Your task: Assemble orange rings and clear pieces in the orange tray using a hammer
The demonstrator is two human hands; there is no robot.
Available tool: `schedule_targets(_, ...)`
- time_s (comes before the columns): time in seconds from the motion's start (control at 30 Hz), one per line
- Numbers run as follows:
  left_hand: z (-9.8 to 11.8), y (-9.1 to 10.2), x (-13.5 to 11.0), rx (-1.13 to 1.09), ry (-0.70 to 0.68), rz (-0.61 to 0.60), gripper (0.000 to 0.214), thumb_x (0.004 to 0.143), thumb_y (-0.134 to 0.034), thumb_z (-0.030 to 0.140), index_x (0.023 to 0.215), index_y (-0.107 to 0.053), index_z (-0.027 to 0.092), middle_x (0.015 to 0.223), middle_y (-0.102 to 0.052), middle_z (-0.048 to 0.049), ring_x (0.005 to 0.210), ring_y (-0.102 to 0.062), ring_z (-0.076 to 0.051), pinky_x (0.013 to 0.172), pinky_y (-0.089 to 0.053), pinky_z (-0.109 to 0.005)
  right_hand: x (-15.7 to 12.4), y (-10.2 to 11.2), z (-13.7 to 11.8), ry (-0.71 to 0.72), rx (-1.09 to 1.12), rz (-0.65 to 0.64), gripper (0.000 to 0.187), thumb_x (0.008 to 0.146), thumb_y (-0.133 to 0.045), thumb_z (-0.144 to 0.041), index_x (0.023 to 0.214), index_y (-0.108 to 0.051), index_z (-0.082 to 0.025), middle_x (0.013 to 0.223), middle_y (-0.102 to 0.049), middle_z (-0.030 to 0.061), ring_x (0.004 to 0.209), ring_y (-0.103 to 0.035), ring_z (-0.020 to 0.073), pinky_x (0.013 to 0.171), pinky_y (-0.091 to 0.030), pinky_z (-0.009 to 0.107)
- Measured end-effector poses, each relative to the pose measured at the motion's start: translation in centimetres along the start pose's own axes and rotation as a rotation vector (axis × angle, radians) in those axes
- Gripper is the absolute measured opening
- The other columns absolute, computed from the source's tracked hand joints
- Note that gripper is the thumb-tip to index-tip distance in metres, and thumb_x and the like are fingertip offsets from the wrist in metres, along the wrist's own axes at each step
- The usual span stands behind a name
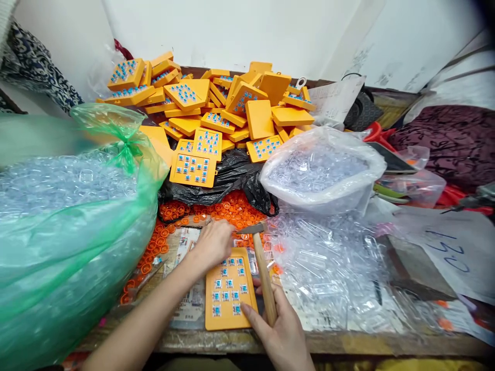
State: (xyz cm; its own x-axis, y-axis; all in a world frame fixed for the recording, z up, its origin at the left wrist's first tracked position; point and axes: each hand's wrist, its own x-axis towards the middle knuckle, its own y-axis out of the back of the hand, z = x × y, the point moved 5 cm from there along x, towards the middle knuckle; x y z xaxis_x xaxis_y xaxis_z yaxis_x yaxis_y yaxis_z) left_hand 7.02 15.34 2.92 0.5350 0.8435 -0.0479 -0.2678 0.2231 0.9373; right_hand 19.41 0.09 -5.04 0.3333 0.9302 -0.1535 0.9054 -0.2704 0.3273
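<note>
An orange square tray [229, 289] with small blue-and-white parts set in it lies flat near the table's front edge. My left hand [213, 242] rests at the tray's top left corner, fingers curled down onto it. My right hand [279, 327] grips the wooden handle of a small hammer [263, 268], whose metal head points left just above the tray's upper right corner; the thumb touches the tray's lower right corner.
A heap of like orange trays [216, 103] fills the back. Loose orange rings [216, 208] spill from a black bag [228, 180]. A big green bag [69, 221] of clear caps stands left, a white bag [320, 172] and loose clear parts [336, 268] right.
</note>
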Motion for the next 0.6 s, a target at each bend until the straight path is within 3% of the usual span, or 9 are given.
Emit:
schedule_targets(0.1,-2.7,-0.1,-2.9,0.007,0.006,0.149,0.03,0.093,-0.04,0.016,0.109,-0.065,0.016,0.102,-0.064,-0.0106,0.09,-0.065,-0.02,0.078,-0.053,-0.032,-0.3,0.0,-0.8,0.016,0.06,0.057,0.046,0.073,-0.069,-0.053,0.104,-0.062,-0.021,0.103,-0.067,0.0088,0.097,-0.064,0.0259,0.081,-0.054,0.032)
schedule_targets(0.23,-4.7,-1.6,-7.8,0.093,-0.12,0.43,0.03,0.094,-0.038,0.015,0.09,-0.068,0.012,0.082,-0.064,-0.0087,0.066,-0.062,-0.017,0.06,-0.055,-0.029,-0.7,0.2,-1.9,0.025,0.148,0.087,0.041,0.079,-0.062,-0.056,0.1,-0.065,-0.02,0.097,-0.069,0.0083,0.09,-0.066,0.0244,0.072,-0.055,0.029)
schedule_targets(0.3,-5.0,-2.3,-9.3,0.077,-0.195,0.49,0.03,0.092,-0.037,0.01,0.092,-0.068,0.01,0.089,-0.066,-0.012,0.075,-0.065,-0.019,0.065,-0.056,-0.029,-0.9,0.3,-1.9,-0.015,0.145,0.064,0.04,0.081,-0.061,-0.056,0.1,-0.065,-0.021,0.08,-0.069,0.0044,0.069,-0.066,0.0198,0.055,-0.053,0.025)
schedule_targets(0.4,-5.2,-2.6,-10.1,-0.034,-0.231,0.462,0.032,0.089,-0.037,0.004,0.098,-0.067,0.011,0.097,-0.066,-0.0131,0.085,-0.065,-0.019,0.073,-0.057,-0.029,-1.0,1.1,-1.2,-0.048,0.111,0.036,0.037,0.083,-0.059,-0.055,0.101,-0.063,-0.022,0.066,-0.065,-0.0013,0.044,-0.055,0.0119,0.039,-0.045,0.021)
schedule_targets(0.43,-5.2,-2.5,-10.1,-0.086,-0.221,0.437,0.032,0.089,-0.038,0.004,0.098,-0.068,0.012,0.094,-0.066,-0.0117,0.084,-0.065,-0.019,0.072,-0.057,-0.029,-1.0,1.5,-1.1,-0.013,0.072,0.029,0.035,0.085,-0.059,-0.052,0.103,-0.063,-0.022,0.07,-0.068,-0.0006,0.046,-0.058,0.012,0.042,-0.048,0.02)
schedule_targets(0.5,-4.9,-1.9,-9.9,-0.202,-0.183,0.44,0.027,0.09,-0.043,0.006,0.1,-0.067,0.013,0.091,-0.067,-0.0101,0.083,-0.065,-0.018,0.073,-0.056,-0.028,-1.0,2.5,-1.2,0.138,-0.08,0.024,0.034,0.087,-0.059,-0.044,0.112,-0.062,-0.022,0.096,-0.074,0.0038,0.071,-0.071,0.0162,0.06,-0.057,0.019)
schedule_targets(0.6,-3.6,-1.2,-9.4,-0.356,-0.165,0.498,0.032,0.089,-0.051,0.012,0.121,-0.057,0.011,0.099,-0.068,-0.0111,0.091,-0.064,-0.019,0.08,-0.055,-0.03,-1.2,3.4,-2.0,0.435,-0.361,-0.004,0.042,0.09,-0.058,-0.03,0.132,-0.055,-0.024,0.131,-0.062,0.0039,0.115,-0.062,0.0198,0.094,-0.05,0.021)
